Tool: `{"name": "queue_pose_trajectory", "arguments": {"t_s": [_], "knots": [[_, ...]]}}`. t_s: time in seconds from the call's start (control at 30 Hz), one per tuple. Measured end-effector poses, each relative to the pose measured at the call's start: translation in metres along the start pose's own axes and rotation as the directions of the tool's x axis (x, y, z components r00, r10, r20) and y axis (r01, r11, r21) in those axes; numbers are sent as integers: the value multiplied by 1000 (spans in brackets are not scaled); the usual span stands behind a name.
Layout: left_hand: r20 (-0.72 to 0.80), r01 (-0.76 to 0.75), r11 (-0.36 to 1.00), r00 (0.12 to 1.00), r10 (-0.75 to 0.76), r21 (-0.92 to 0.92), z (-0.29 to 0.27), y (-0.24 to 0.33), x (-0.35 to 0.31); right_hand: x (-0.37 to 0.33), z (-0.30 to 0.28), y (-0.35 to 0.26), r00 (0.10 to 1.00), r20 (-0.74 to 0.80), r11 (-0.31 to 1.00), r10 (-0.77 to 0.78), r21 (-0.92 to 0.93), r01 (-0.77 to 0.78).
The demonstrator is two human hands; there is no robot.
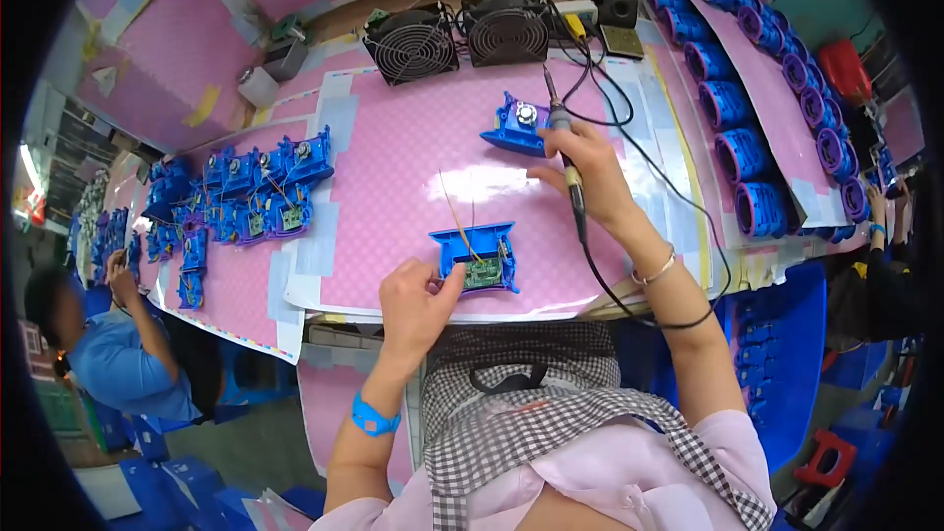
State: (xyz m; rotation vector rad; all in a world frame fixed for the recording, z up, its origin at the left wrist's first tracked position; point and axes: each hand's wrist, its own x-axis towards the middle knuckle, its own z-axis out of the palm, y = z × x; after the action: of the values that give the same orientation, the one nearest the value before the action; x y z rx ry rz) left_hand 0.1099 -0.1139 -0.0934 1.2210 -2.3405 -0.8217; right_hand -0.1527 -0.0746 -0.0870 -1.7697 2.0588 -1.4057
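Observation:
My left hand (418,300) is closed on the left edge of a blue plastic housing (475,236) at the table's front edge. Inside that housing lies a green circuit board (482,272), and thin wires rise from it. In my right hand (595,172) is a soldering iron (560,118), its tip pointing up and away from me and its black cord hanging down past my wrist. Just left of the right hand's fingers, a second blue housing (511,133) with a round silver speaker (527,115) sits on the pink mat; I cannot tell whether they touch.
Two black fans (506,29) stand at the back, beside a small metal stand (621,39) and cords. Several blue housings (236,172) with speakers and boards lie at left. Rows of blue-purple rings (742,152) line the right. Another person (128,354) works at far left.

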Motion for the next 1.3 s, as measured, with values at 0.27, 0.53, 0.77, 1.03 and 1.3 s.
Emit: {"name": "queue_pose_trajectory", "arguments": {"t_s": [0.27, 0.53, 0.77, 1.03, 1.3], "knots": [[-214, -36, 995, 977, 16, -90, 19, -4, -44, -31, 15, 7, 968, 199, 988, -150, -14, 156], [-50, 209, 921, 970, -238, -329, -21, 8, -6, -81, -24, -30, 998, -15, 953, 61, 297, -54], [82, 58, 804, 997, -11, -592, -23, 19, 25, -95, -42, -41, 899, 74, 721, 431, 572, -392], [-156, -122, 970, 984, 90, -208, 16, 36, 34, -100, -18, -37, 928, 8, 791, 372, 520, -321], [-240, -149, 989, 960, 147, 6, 7, 33, 44, -90, -15, -41, 971, 27, 867, 237, 444, -224]]}}
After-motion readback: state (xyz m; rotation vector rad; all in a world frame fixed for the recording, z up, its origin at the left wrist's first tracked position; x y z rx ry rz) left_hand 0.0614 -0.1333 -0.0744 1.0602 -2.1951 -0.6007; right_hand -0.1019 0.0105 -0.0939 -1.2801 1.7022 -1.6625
